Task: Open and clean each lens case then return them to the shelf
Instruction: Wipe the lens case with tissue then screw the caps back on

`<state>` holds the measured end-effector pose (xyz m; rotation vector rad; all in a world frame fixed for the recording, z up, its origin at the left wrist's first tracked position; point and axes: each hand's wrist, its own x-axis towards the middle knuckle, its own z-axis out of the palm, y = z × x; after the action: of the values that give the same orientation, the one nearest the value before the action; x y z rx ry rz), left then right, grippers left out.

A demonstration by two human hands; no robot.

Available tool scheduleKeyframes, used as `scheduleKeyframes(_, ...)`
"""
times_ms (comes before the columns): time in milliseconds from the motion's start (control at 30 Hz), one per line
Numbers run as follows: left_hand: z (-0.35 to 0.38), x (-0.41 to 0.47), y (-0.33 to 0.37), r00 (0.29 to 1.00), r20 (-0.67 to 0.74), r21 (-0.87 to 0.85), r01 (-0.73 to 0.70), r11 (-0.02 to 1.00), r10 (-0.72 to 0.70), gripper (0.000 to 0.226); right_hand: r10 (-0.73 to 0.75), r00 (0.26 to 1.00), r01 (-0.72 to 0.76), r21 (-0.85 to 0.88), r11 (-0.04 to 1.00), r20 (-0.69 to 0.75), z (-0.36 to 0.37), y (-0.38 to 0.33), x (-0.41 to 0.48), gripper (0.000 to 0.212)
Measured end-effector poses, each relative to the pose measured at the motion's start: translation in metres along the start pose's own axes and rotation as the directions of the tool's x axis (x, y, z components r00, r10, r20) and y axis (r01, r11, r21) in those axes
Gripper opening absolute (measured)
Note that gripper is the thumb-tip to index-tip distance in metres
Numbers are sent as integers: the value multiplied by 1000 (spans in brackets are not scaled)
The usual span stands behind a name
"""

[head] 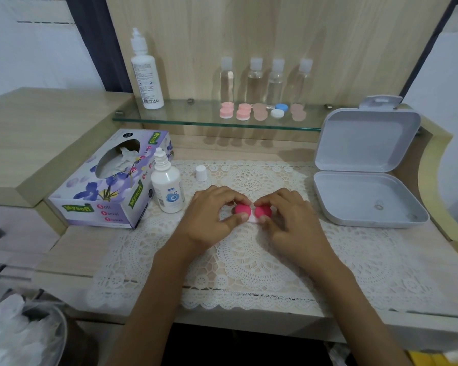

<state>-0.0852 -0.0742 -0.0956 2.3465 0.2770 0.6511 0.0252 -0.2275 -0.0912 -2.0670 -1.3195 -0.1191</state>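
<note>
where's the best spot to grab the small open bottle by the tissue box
Take the small bottle around its wide lower body, coming from the front right: the tissue box crowds its left side. It stands upright with its cap off, so a level side grip, probably gentle, should keep it from tipping or squirting.

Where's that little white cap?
In the head view, the small white plastic cap stands on the lace mat, right of the uncapped white bottle, beyond the left hand.

A tissue box (90, 204) stands far left; an open grey box (354, 196) lies right.
</note>
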Motion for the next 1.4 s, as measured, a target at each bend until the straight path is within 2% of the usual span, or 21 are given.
scheduleKeyframes(67, 0, 0, 0, 1000, -1, 2, 1, 1000, -1, 34, 12, 1000, -11, 16, 1000, -9, 0, 0, 1, 20)
scheduleKeyframes(433, 1, 0, -1, 1000, -8, 5, 1, 1000, 0, 30, 74, 997, -73, 10, 997, -38, 1, -1, 0, 46)
scheduleKeyframes(700, 0, 0, -1, 1000, -2, -7, 11, 1000, -11, 30, -19, 1000, 18, -15, 1000, -6, 2, 1, 1, 24)
scheduleKeyframes(833, 1, 0, -1, 1000, -5, -4, 12, 1000, -12, 31, 14, 1000, -13, 25, 1000, -18, 0, 0, 2, 44)
scheduleKeyframes(933, 1, 0, 0, 1000, -6, 6, 9, 1000, -9, 31, 23, 999, -23, 2, 1000, -28, 1, 1, 1, 39)
scheduleKeyframes(1100, 1, 0, -1, 1000, -7, 6, 10, 1000, -10, 32, 42, 999, -42, -15, 999, -13, 2, -1, 0, 50)
scheduleKeyframes(1233, 1, -1, -1, 1000, -5, -7, 21, 1000, -21, 34, -39, 999, 39, -14, 999, -7, 1, -3, -1, 36)
scheduleKeyframes(1400, 0, 0, 0, 1000, 6, 3, 19, 1000, -19, 35, -41, 999, 41, 9, 999, -10, 1, -1, 1, 28)
